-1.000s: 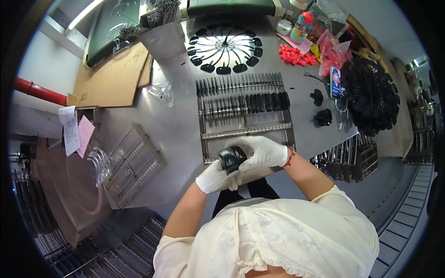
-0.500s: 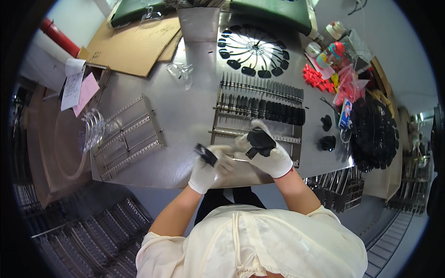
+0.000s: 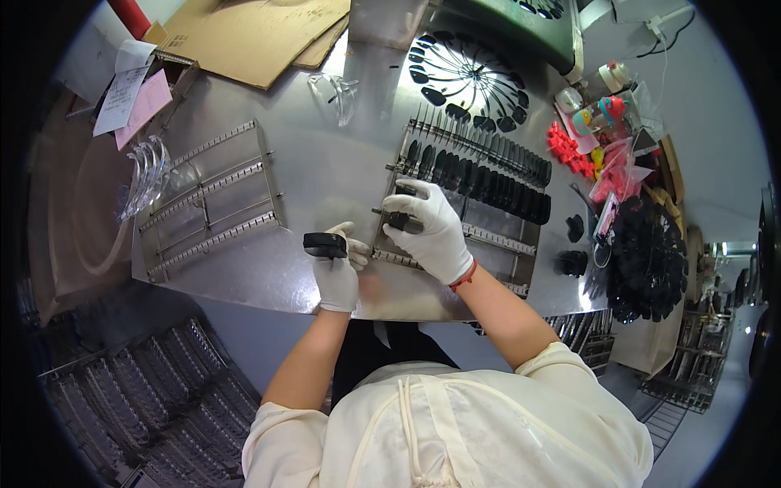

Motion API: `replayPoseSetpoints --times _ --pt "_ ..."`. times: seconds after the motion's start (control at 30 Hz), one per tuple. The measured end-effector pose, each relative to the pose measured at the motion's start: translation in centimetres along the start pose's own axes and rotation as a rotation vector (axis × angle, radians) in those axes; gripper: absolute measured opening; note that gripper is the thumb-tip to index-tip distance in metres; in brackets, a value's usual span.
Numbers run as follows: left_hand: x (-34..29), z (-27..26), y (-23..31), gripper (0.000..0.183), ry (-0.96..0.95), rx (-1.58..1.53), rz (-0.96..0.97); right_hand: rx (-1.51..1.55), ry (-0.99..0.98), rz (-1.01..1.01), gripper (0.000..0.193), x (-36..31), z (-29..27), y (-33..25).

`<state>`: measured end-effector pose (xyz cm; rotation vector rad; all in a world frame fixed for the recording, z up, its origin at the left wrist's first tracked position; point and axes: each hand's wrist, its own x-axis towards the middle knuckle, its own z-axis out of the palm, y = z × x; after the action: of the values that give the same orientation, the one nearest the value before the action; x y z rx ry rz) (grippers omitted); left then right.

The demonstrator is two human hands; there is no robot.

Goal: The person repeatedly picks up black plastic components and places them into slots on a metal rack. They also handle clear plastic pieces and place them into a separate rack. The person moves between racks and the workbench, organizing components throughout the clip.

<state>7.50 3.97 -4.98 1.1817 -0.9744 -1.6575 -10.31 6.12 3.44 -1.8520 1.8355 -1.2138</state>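
My left hand (image 3: 338, 272), in a white glove, is closed around a small stack of glossy black lens-shaped pieces (image 3: 325, 245) near the table's front edge. To its right, my gloved right hand (image 3: 435, 232) is over the left side of a metal rack (image 3: 500, 237). Its fingers are bent around a small black piece (image 3: 398, 220), partly hidden by the glove. Whether that piece touches the rack I cannot tell. The rack's far rows hold many upright black lens-shaped pieces (image 3: 488, 180); its near bars are bare.
A similar rack (image 3: 213, 195) holding nothing lies on the left. Black pieces on thin stems form a ring (image 3: 434, 96) at the back. Cardboard (image 3: 244, 41), clear plastic pieces (image 3: 335, 93), red parts (image 3: 569, 150), bottles (image 3: 606, 114) and a black heap (image 3: 647, 260) surround the work area.
My right hand has moved left to the rack's left side, its palm turned down from facing up. My left hand has shifted slightly left with its black stack. The whole view has also shifted.
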Motion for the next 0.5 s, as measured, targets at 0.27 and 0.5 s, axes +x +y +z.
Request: replayPoseSetpoints --times 0.27,0.5 --pt "0.0 -1.1 -0.7 0.035 -0.016 -0.121 -0.005 -0.136 0.004 0.021 0.044 -2.0 -2.7 0.5" --pt "-1.6 -2.2 -0.6 0.04 0.064 -0.094 0.017 -0.235 0.012 -0.018 0.055 -4.8 -5.4 2.7"
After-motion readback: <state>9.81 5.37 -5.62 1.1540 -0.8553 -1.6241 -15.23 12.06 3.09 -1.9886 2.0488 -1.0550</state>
